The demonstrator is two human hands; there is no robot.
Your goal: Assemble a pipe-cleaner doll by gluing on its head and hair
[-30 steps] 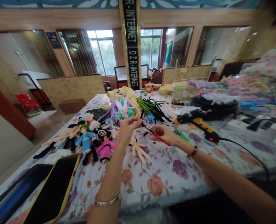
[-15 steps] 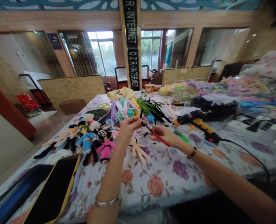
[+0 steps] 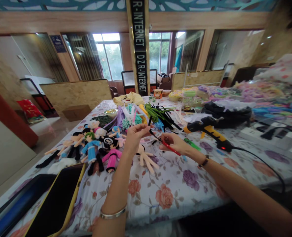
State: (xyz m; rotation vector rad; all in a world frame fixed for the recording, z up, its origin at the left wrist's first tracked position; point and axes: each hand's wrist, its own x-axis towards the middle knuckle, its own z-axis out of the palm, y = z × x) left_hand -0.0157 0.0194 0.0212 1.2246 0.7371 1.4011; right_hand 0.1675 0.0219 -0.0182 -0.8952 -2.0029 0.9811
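My left hand (image 3: 137, 132) is closed, pinching a short black fuzzy stem (image 3: 150, 121) upright between thumb and fingertips. My right hand (image 3: 172, 143) is wrapped round red-handled pliers (image 3: 170, 148), whose dark tip points at the stem's lower end; whether it touches is too small to tell. Just below the hands lies a beige doll body (image 3: 146, 158) with several limbs. Left of my left hand are fuzzy dolls, including one in blue with green hair (image 3: 91, 146) and one in pink (image 3: 112, 154).
Bundles of coloured fuzzy stems (image 3: 129, 117) lie beyond my hands. To the right, a yellow-black glue gun (image 3: 210, 131) with its red light on trails a cable, near a green lighter-like item (image 3: 192, 144). A yellow-cased phone (image 3: 57, 200) lies front left. A black bag (image 3: 227, 113) sits further right.
The pliers' tip has shifted slightly down and right, and a little more of the black stem shows under my left fingers. The rest looks the same.
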